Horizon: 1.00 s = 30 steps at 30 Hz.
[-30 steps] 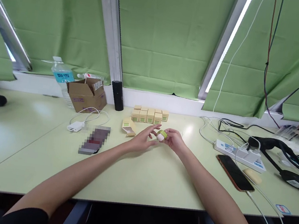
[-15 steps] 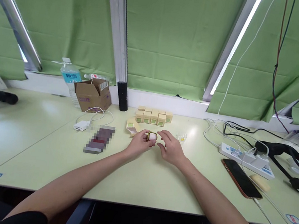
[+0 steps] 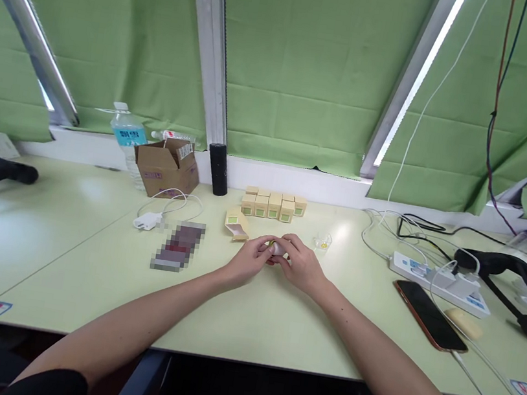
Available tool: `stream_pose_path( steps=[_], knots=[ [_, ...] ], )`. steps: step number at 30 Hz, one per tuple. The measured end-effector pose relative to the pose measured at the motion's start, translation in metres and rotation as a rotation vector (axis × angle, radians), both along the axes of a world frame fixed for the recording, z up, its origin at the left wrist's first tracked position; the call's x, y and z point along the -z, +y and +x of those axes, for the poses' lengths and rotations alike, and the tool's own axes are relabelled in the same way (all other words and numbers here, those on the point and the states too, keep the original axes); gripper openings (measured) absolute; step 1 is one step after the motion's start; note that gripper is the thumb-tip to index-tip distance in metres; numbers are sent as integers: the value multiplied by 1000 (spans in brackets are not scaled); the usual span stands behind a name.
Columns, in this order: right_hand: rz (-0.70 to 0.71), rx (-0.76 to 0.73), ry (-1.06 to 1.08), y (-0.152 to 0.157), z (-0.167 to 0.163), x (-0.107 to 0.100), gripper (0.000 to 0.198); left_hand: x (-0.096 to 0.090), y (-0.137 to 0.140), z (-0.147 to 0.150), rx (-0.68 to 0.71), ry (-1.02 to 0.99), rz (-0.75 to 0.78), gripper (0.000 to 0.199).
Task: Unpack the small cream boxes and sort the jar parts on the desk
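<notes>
A small white rounded object with an olive-yellow rim (image 3: 278,250) is held above the table, largely covered by my fingers. From its left side my left hand (image 3: 249,259) grips it, fingers closed. On the other side my right hand (image 3: 304,263) has its thumb and fingertips closed on it too. Just beyond my left hand lies an opened small cardboard box (image 3: 237,224) with a green label. Several matching small boxes (image 3: 274,206) stand in a cluster behind it. A clear plastic piece with a yellow spot (image 3: 322,242) rests to the right of my right hand.
Left are a pixelated flat item (image 3: 178,248), a white charger (image 3: 147,221), a brown carton (image 3: 168,171), a water bottle (image 3: 129,139) and a black cylinder (image 3: 219,170). Right are a phone (image 3: 430,316), a power strip (image 3: 440,284), cables and a black device (image 3: 501,283).
My right hand has moved in from just beside the white object and closed on it. My fingers now hide more of the object. The view has shifted slightly.
</notes>
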State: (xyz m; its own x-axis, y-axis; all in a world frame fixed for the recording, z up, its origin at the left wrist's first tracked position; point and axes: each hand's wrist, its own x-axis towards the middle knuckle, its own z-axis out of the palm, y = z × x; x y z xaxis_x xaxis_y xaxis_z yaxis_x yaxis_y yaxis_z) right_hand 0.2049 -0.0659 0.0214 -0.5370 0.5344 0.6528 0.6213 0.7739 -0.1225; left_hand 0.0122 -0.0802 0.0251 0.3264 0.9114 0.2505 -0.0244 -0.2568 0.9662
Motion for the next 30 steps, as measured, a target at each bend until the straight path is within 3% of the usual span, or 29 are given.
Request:
stream_pose_path(
  steps=[7,12,19,30],
  knots=[
    [5,33,-38,-1,-7,0,33,-7,-10,1,-114,160,96,29],
    [18,52,-29,-3,-15,-3,32,-14,-10,2,-171,209,157,26],
    [60,127,-76,-1,-21,-5,27,-14,-4,6,-96,62,38,33],
    [10,162,-97,-2,-25,-11,27,-14,-2,8,-180,103,21,31]
  ],
)
